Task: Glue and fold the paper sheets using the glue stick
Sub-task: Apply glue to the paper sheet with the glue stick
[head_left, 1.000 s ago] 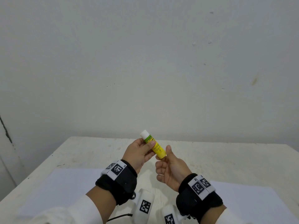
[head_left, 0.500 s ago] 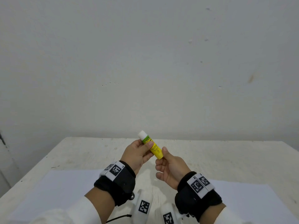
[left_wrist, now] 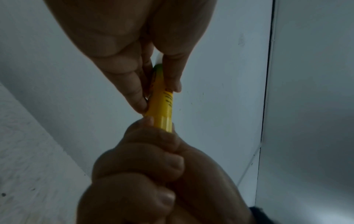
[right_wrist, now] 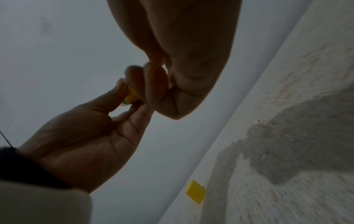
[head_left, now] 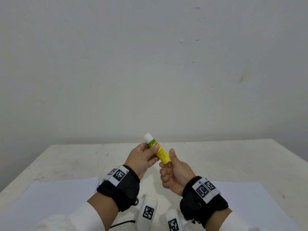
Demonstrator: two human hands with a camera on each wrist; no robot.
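The white table [head_left: 233, 157] carries a paper sheet [head_left: 50, 200] at each near side. Above the gap between them the glue stick [head_left: 158, 151] slants, white tip up and away. The left hand [head_left: 141, 157] pinches its upper barrel; the right hand [head_left: 173, 172] pinches the lower end. A small yellow piece [right_wrist: 195, 191], likely the cap, lies on the table.
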